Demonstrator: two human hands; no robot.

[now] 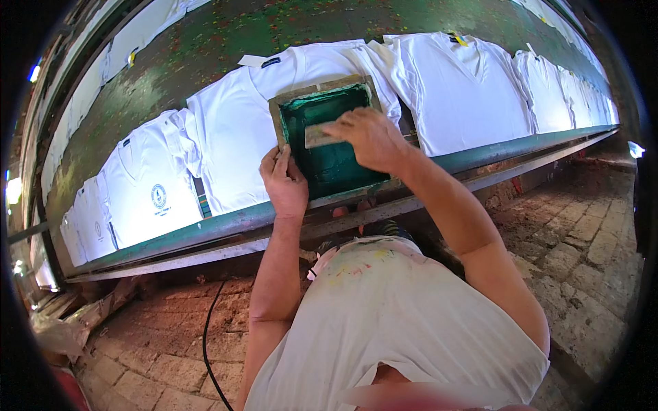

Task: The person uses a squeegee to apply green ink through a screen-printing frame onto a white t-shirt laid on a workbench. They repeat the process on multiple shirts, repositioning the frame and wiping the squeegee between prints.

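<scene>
A wooden-framed printing screen (277, 118) with green mesh lies on a white V-neck T-shirt (233, 130) spread on the long table. My left hand (284, 179) grips the left side of that frame near its lower corner, fingers bent over the edge. In my right hand (372, 140) is a squeegee (317, 135), a flat pale bar held over the dark green mesh inside the frame. Whether its edge touches the mesh I cannot tell. Left of the screen, another white T-shirt (130, 181) bears a small round dark print (159, 197).
More white T-shirts (466, 89) lie in a row to the right. The green tabletop (384, 17) is speckled with paint, and a metal rail (493, 177) runs along its near edge. A black cable (208, 335) crosses the brick floor (157, 363) at lower left.
</scene>
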